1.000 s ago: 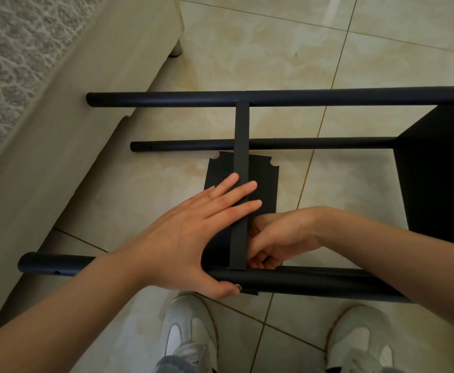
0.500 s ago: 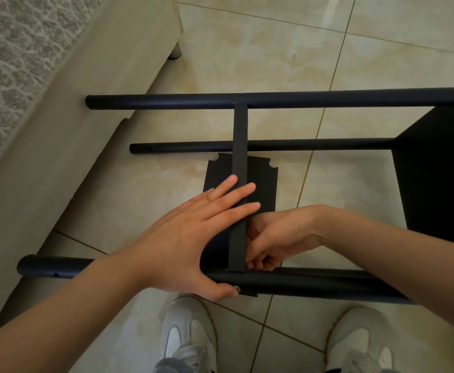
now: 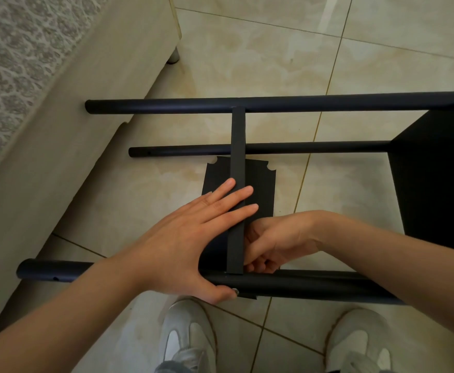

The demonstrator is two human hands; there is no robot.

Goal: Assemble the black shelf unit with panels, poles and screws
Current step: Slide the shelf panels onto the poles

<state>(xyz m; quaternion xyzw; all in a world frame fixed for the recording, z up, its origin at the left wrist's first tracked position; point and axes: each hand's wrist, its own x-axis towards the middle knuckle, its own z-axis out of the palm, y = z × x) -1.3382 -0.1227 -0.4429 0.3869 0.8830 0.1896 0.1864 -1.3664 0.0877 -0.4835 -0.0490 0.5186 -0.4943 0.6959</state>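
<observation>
The black shelf unit lies on its side on the tiled floor. Three poles run left to right: the far pole [image 3: 314,103], a lower pole [image 3: 314,148] and the near pole [image 3: 314,285]. An end panel [image 3: 435,184] joins them at the right. A middle panel [image 3: 238,146], seen edge-on, spans from the far pole to the near one. My left hand [image 3: 182,238] presses flat against its left side, the thumb on a silver screw [image 3: 235,291] in the near pole. My right hand [image 3: 277,243] is curled against the panel's right side by the near pole; its fingertips are hidden.
A black sheet with notched corners [image 3: 260,181] shows below the middle panel. A beige upholstered base [image 3: 59,130] with a short leg [image 3: 173,56] runs along the left. My white shoes [image 3: 188,335] [image 3: 360,340] stand just before the near pole.
</observation>
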